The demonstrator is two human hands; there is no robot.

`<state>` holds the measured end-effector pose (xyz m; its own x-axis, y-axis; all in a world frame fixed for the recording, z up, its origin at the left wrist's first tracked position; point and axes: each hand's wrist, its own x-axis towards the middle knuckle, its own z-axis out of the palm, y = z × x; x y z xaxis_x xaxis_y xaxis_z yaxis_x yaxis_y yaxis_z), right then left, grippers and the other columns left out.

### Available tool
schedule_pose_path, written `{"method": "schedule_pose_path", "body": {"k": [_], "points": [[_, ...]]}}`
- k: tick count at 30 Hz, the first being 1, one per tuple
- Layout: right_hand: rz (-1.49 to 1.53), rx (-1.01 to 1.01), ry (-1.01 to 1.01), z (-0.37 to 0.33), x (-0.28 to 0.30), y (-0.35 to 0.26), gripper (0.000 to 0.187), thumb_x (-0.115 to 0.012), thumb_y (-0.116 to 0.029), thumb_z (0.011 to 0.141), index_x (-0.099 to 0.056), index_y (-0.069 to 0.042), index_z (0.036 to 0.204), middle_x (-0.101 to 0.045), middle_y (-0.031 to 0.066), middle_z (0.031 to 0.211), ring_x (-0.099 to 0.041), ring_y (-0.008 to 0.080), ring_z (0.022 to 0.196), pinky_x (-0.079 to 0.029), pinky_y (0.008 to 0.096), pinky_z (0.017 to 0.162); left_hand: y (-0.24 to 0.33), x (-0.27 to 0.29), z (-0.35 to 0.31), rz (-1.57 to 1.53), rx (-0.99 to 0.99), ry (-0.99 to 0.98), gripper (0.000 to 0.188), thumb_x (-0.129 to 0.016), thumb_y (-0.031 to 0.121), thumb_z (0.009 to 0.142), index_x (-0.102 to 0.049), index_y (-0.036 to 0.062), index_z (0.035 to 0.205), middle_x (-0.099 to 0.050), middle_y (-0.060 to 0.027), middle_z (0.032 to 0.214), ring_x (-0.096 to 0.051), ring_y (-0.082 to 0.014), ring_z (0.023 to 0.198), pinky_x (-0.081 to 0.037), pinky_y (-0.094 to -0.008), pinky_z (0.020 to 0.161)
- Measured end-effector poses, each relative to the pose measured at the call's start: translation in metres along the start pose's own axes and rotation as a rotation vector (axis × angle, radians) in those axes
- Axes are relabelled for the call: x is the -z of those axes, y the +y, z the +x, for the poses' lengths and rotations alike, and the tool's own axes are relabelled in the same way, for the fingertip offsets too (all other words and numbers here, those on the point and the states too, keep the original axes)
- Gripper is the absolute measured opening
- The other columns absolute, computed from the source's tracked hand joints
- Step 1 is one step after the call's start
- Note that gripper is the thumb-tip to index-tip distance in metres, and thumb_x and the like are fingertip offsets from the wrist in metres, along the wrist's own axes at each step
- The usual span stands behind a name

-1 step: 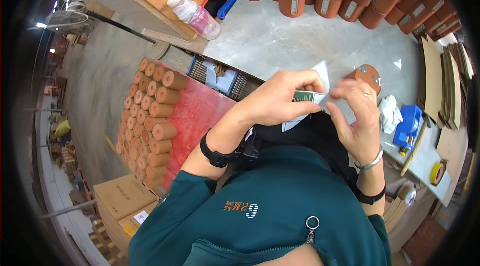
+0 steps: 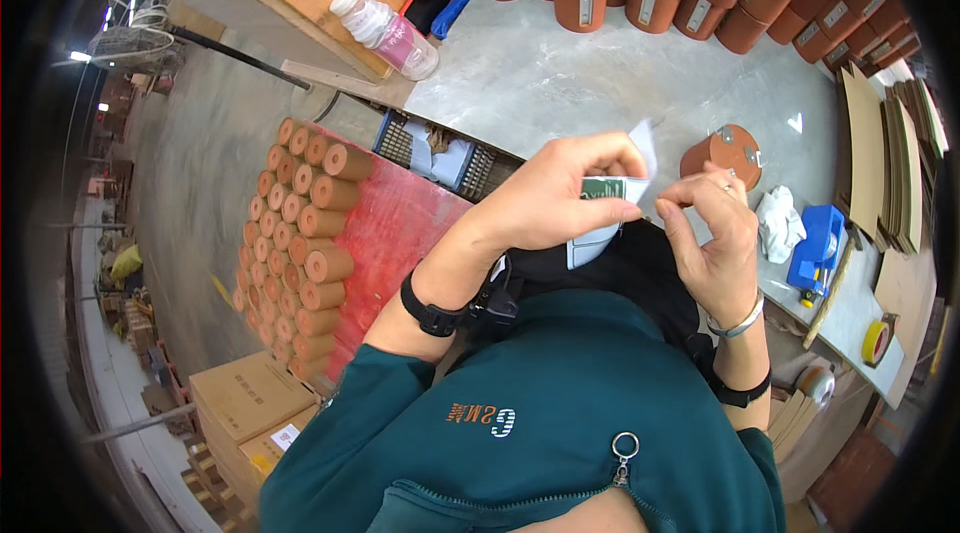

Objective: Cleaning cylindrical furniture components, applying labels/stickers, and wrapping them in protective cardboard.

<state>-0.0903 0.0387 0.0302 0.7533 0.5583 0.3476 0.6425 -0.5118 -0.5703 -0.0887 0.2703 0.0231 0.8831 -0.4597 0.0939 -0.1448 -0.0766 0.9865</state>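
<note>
My left hand [image 2: 570, 188] is closed round a small stack of white label sheets [image 2: 590, 247], held over my lap. A green printed label [image 2: 603, 189] shows between its thumb and fingers, and one pale sheet corner sticks up above them. Just to the right, my right hand [image 2: 712, 233] pinches thumb and forefinger together, a little apart from the sheets. Whatever lies in that pinch is too small to make out. Beyond the right hand, a reddish-brown cylinder [image 2: 722, 155] with metal fittings rests on the grey worktop [image 2: 540, 73].
Stacked brown cylinders with metal strips [image 2: 580, 3] line the worktop's back. A plastic bottle [image 2: 390, 38] stands at left. On the right are crumpled white paper [image 2: 779, 225], a blue tape dispenser [image 2: 817, 248], a tape roll [image 2: 877, 342] and cardboard sheets [image 2: 862, 148]. Smaller cylinders [image 2: 330, 193] fill the red board's left.
The fingers of my right hand have come together from a looser, parted pose into a pinch. The left hand stays nearly where it was, still gripping the label sheets.
</note>
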Motion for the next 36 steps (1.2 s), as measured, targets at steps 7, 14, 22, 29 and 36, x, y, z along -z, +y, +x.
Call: {"method": "schedule_pose_path", "body": {"k": [7,14,22,29,36], "points": [[0.12,-0.005,0.244,0.006,0.003,-0.021,0.043,-0.076,-0.004,0.074,-0.062,0.0,0.114,-0.062,0.0168,0.122,-0.058,0.0349,0.111,-0.044,0.0428,0.097,0.001,-0.006,-0.017,-0.245,0.12,-0.05,0.026,-0.076,0.005,0.084,-0.059,0.0032,0.103,-0.063,-0.0006,0.095,-0.058,-0.0064,0.087,-0.047,-0.0231,0.078],[0.26,0.059,0.097,-0.002,-0.013,-0.009,0.012,-0.073,-0.006,0.081,-0.062,0.0,0.082,-0.067,0.0114,0.092,-0.062,0.03,0.098,-0.045,0.0384,0.084,0.007,-0.004,-0.018,-0.311,0.164,-0.084,0.034,-0.078,0.003,0.081,-0.059,0.003,0.11,-0.063,-0.0008,0.097,-0.06,-0.0082,0.09,-0.048,-0.024,0.079],[0.359,-0.286,0.213,-0.02,-0.03,0.003,0.012,-0.071,-0.007,0.087,-0.061,0.001,0.084,-0.059,0.0079,0.072,-0.052,0.0194,0.062,-0.04,0.0303,0.057,-0.017,-0.013,-0.029,-0.59,0.253,0.217,0.016,-0.07,0.003,0.089,-0.065,-0.0003,0.103,-0.07,-0.0051,0.094,-0.066,-0.01,0.089,-0.053,-0.0249,0.082],[-0.029,-0.025,0.545,-0.002,-0.037,-0.02,0.028,-0.077,0.0,0.07,-0.065,-0.001,0.095,-0.062,0.0114,0.094,-0.057,0.0284,0.084,-0.046,0.0358,0.071,-0.005,-0.032,-0.028,-0.475,0.254,0.325,0.012,-0.069,0.0,0.09,-0.063,-0.0012,0.1,-0.07,-0.005,0.093,-0.065,-0.0071,0.08,-0.052,-0.0209,0.072],[0.131,0.019,0.402,-0.001,-0.04,-0.02,0.019,-0.073,0.002,0.074,-0.066,-0.001,0.092,-0.065,0.0096,0.087,-0.06,0.0261,0.075,-0.046,0.0343,0.068,0.005,-0.036,-0.033,-0.329,0.218,0.295,0.014,-0.064,0.0,0.092,-0.064,-0.0038,0.106,-0.069,-0.0043,0.094,-0.064,-0.006,0.085,-0.052,-0.0209,0.074]]}}
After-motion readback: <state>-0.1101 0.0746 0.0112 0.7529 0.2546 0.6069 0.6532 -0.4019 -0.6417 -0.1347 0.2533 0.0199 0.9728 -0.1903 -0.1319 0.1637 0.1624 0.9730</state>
